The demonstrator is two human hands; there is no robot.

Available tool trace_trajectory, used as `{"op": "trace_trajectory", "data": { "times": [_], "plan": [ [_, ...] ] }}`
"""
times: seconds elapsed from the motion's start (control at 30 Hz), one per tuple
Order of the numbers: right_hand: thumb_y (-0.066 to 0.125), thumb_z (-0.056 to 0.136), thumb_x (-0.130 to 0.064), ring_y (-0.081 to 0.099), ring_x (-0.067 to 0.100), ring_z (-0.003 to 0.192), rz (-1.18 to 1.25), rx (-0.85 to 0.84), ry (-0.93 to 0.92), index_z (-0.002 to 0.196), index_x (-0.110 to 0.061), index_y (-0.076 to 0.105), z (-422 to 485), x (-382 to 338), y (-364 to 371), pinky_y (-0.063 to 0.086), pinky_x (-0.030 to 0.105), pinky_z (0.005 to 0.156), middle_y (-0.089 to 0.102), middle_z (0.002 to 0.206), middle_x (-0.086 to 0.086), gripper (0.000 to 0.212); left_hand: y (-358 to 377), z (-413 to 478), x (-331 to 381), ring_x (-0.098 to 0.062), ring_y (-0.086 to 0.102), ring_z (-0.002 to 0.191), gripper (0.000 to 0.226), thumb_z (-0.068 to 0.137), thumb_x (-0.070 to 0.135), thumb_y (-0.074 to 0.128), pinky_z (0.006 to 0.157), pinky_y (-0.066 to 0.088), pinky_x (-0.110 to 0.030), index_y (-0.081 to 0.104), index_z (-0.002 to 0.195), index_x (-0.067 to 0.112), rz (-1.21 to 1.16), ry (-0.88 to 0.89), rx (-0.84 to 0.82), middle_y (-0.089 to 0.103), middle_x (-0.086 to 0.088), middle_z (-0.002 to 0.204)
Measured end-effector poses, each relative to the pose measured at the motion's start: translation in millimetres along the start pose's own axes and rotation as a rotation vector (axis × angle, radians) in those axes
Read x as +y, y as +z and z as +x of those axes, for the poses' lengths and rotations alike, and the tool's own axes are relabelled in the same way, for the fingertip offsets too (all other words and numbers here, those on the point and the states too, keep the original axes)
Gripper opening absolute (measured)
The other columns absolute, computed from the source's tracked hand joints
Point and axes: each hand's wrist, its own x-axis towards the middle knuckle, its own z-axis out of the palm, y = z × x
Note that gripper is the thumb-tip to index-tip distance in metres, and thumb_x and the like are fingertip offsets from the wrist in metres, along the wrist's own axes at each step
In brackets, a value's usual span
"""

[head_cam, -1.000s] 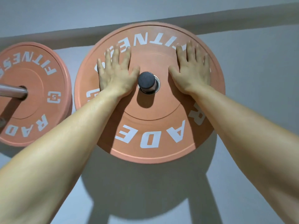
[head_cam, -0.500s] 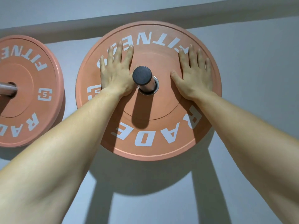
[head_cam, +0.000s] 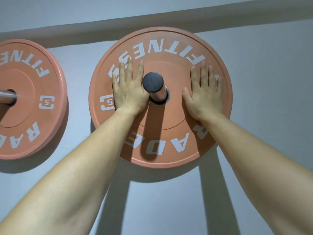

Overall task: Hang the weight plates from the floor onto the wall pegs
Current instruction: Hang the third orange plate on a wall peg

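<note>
The left hand and the right hand are laid flat on the face of an orange weight plate, one at each side of its hub. The fingers are held straight and nothing is gripped. The plate is threaded on a black-capped wall peg, close to the grey wall. A second orange plate is hung on its own peg at the left.
</note>
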Motion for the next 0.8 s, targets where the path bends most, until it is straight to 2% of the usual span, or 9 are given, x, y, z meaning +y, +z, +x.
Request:
{"op": "trace_trajectory", "data": {
  "times": [0.1,0.17,0.23,0.3,0.47,0.67,0.73,0.8],
  "plan": [
    [0.025,0.100,-0.050,-0.006,0.029,0.154,0.009,-0.004,0.011,0.161,-0.020,0.002,-39.5,-8.0,5.2,0.002,0.054,0.123,-0.006,0.168,0.007,0.072,13.7,-36.3,-2.6,-0.028,-0.001,0.156,0.061,0.105,0.049,0.019,0.124,0.005,-0.053,0.008,0.161,0.028,0.008,-0.003,0.012,-0.003,-0.003,0.170],
    [0.027,0.098,-0.050,-0.008,0.028,0.154,0.015,-0.048,0.022,0.160,-0.017,0.001,-59.5,-15.2,5.2,0.002,0.055,0.123,-0.007,0.168,0.008,0.075,21.3,-62.6,-6.1,-0.030,0.000,0.155,0.062,0.107,0.043,0.030,0.124,0.008,-0.055,0.006,0.162,0.026,0.069,0.012,0.011,-0.005,-0.006,0.169],
    [0.029,0.097,-0.053,-0.012,0.027,0.153,0.013,-0.106,0.011,0.161,-0.018,-0.001,-72.3,-23.2,2.6,-0.002,0.055,0.122,-0.012,0.167,0.007,0.079,25.1,-87.5,-5.9,-0.032,-0.004,0.155,0.086,0.097,0.029,0.053,0.124,0.006,-0.054,-0.004,0.161,0.021,0.105,0.017,-0.017,-0.011,-0.008,0.168],
    [0.030,0.096,-0.054,-0.016,0.025,0.153,0.005,-0.156,-0.002,0.160,-0.020,-0.005,-81.6,-29.6,-0.5,-0.003,0.054,0.122,-0.018,0.166,0.007,0.081,23.9,-108.0,-1.7,-0.034,-0.009,0.154,0.107,0.083,0.020,0.065,0.123,0.004,-0.053,-0.010,0.160,0.017,0.107,0.006,-0.054,-0.015,-0.010,0.168],
    [0.035,0.093,-0.049,-0.016,0.023,0.153,0.071,-0.204,0.034,0.160,-0.020,-0.006,-88.1,-41.9,-11.0,-0.002,0.054,0.123,-0.019,0.165,0.010,0.083,21.2,-123.1,6.9,-0.033,-0.017,0.153,0.108,0.085,0.023,0.062,0.123,-0.003,-0.053,-0.017,0.158,0.017,0.088,-0.031,-0.105,-0.020,-0.011,0.166],
    [0.034,0.092,-0.048,-0.017,0.024,0.153,0.085,-0.229,0.070,0.160,-0.019,-0.005,-95.3,-51.5,-16.6,-0.003,0.054,0.122,-0.021,0.165,0.010,0.084,23.1,-114.6,-7.5,-0.033,-0.014,0.154,0.113,0.088,0.026,0.068,0.120,-0.005,-0.052,-0.021,0.157,0.019,0.095,0.011,-0.155,-0.021,-0.009,0.166],
    [0.033,0.093,-0.049,-0.017,0.024,0.153,0.077,-0.228,0.078,0.160,-0.019,-0.005,-100.1,-54.1,-17.3,-0.003,0.053,0.122,-0.021,0.165,0.010,0.083,22.0,-109.7,-13.5,-0.032,-0.018,0.153,0.105,0.094,0.025,0.060,0.121,-0.003,-0.053,-0.025,0.156,0.021,0.090,0.054,-0.188,-0.026,-0.008,0.165],
    [0.031,0.094,-0.048,-0.015,0.023,0.153,0.073,-0.218,0.092,0.160,-0.019,-0.004,-105.5,-58.2,-17.6,-0.002,0.052,0.122,-0.020,0.165,0.009,0.081,18.5,-103.8,-19.4,-0.029,-0.022,0.152,0.093,0.102,0.037,0.048,0.123,-0.002,-0.054,-0.027,0.155,0.023,0.060,0.089,-0.217,-0.033,-0.005,0.162]
  ]
}}
